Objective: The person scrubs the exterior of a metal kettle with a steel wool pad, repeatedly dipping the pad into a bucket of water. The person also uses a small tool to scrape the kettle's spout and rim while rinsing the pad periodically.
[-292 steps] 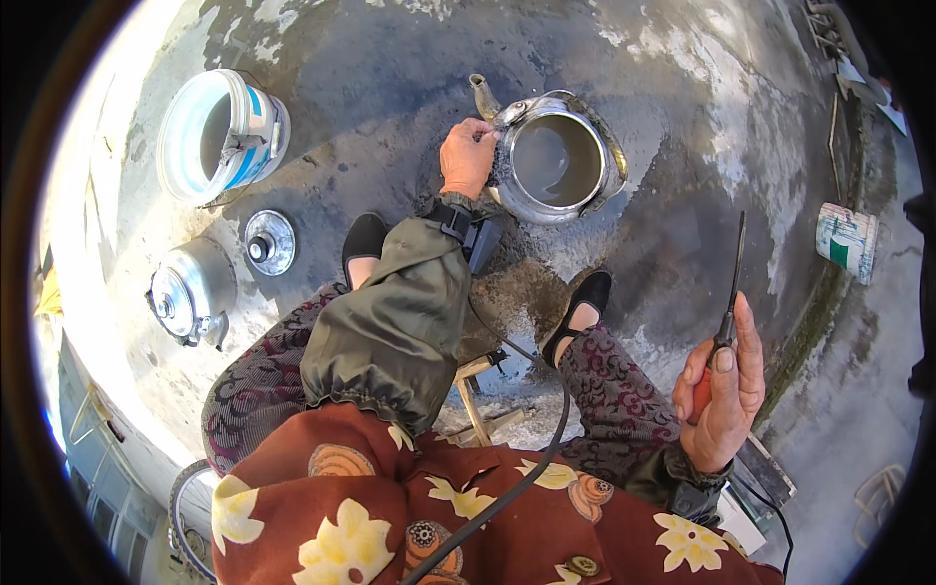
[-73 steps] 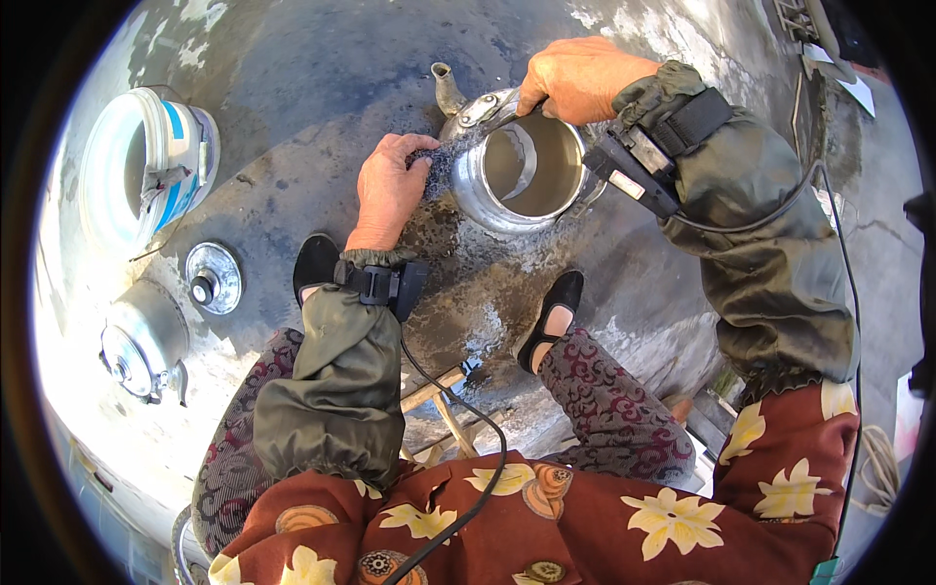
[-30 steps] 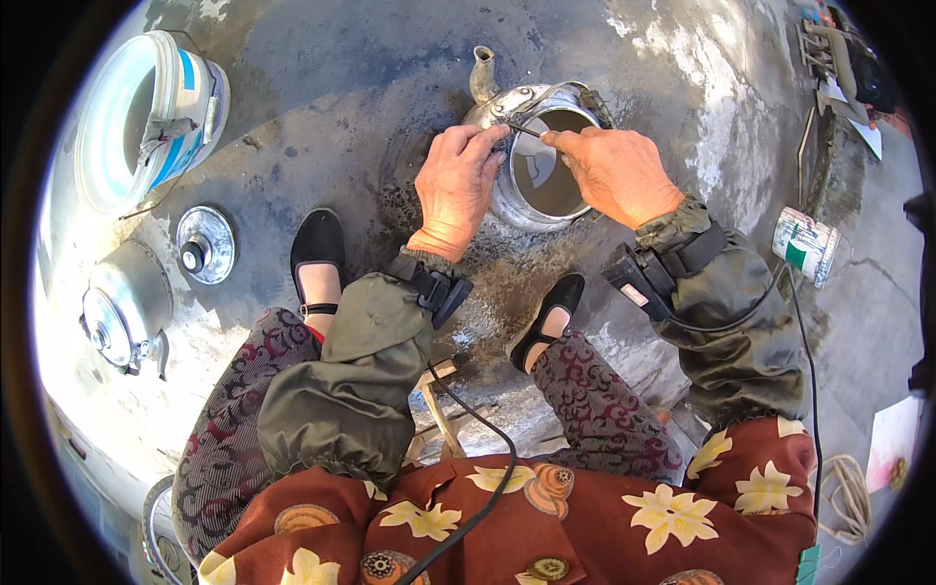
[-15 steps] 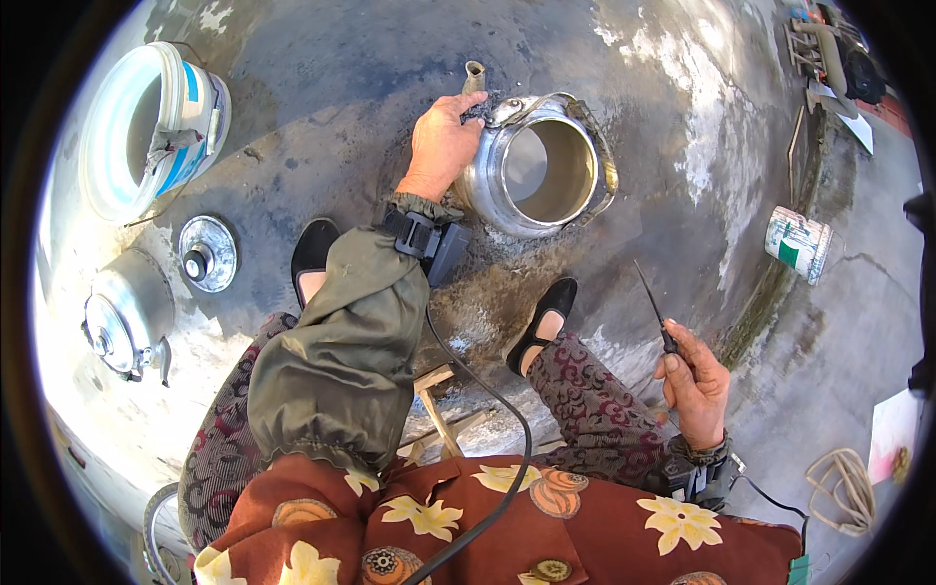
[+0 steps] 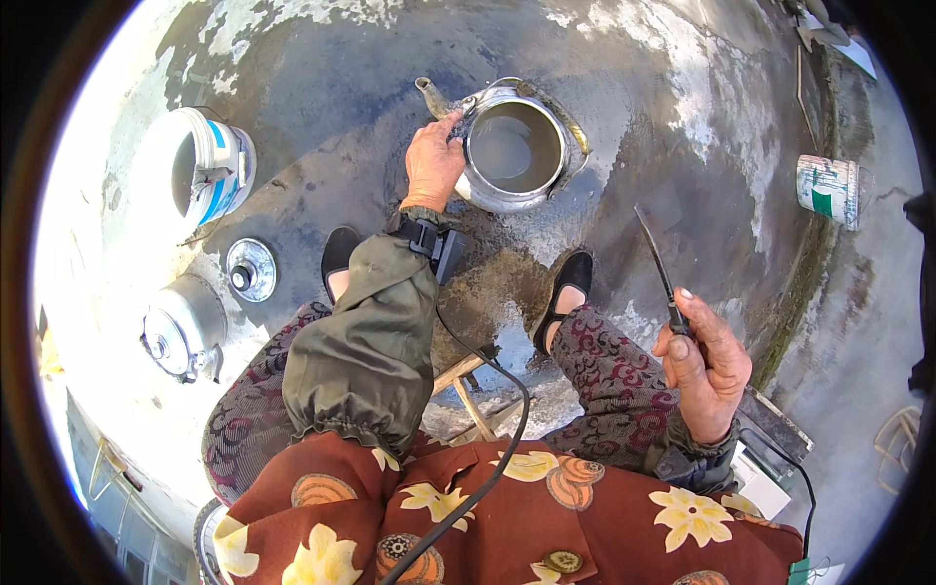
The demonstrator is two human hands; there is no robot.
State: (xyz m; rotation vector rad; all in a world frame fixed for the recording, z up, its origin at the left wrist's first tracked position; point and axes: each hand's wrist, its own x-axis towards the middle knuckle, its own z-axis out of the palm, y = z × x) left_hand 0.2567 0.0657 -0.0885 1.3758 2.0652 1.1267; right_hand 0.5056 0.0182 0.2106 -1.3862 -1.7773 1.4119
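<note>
A dented metal kettle (image 5: pixel 497 200) stands lidless on the wet concrete, with murky greyish water (image 5: pixel 515 146) inside. Its spout (image 5: pixel 431 96) points up and to the left, and its bail handle (image 5: pixel 570 132) leans over to the right. My left hand (image 5: pixel 434 166) grips the kettle at the base of the spout, fingers curled against the metal. Out to the right, my right hand (image 5: pixel 707 366) is closed round the dark handle of a thin, slightly curved pointed tool (image 5: pixel 659 255), raised clear of the kettle. Whether it is a blade or a file I cannot tell.
To the left are a white-and-blue bucket (image 5: pixel 222 171), a loose round lid (image 5: pixel 252 270) and a second, lidded kettle (image 5: pixel 190 322). A paint-smeared white pail (image 5: pixel 827 190) lies at the right. A wooden stool frame (image 5: pixel 468 390) shows between my legs; a black cable (image 5: pixel 507 366) crosses my front.
The kettle now sits farther left and higher in view, its spout turned more leftward, and my left hand stays on it. My right hand still holds the tool, now more upright.
</note>
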